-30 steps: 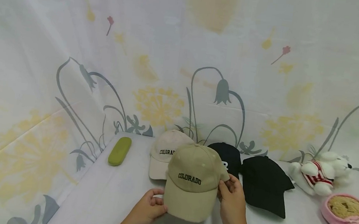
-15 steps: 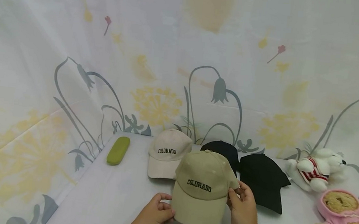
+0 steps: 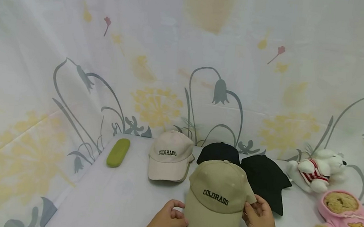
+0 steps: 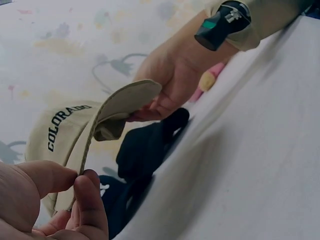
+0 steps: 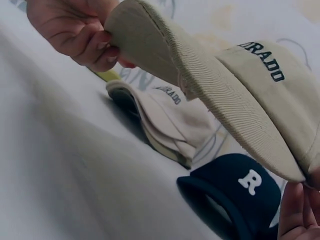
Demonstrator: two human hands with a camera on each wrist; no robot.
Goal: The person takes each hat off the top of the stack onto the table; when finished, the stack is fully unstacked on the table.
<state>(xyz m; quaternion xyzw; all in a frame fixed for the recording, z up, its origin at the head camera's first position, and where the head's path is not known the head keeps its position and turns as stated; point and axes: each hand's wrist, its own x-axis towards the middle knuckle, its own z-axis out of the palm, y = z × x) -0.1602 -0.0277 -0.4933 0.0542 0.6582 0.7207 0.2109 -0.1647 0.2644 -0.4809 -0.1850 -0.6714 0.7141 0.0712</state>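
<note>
Both hands hold a khaki cap (image 3: 215, 200) lettered COLORADO above the white table (image 3: 111, 201). My left hand (image 3: 171, 223) pinches the left edge of its brim (image 4: 82, 150) between thumb and fingers. At the brim's right edge my right hand (image 3: 258, 219) grips it the same way. The wrist views show the cap (image 5: 235, 100) lifted off the cloth, brim toward me. Behind it lie a beige COLORADO cap (image 3: 169, 156), a navy cap with a white R (image 5: 245, 192) and a black cap (image 3: 266, 178).
A green glasses case (image 3: 118, 152) lies at the table's back left. A white plush dog in a striped top (image 3: 319, 170) and a teddy bear in a pink hoodie (image 3: 345, 224) sit at the right. A flowered curtain (image 3: 172, 72) hangs close behind.
Both hands have carried the khaki cap to the right and toward me, uncovering the beige cap behind it. The grip on the brim is unchanged.
</note>
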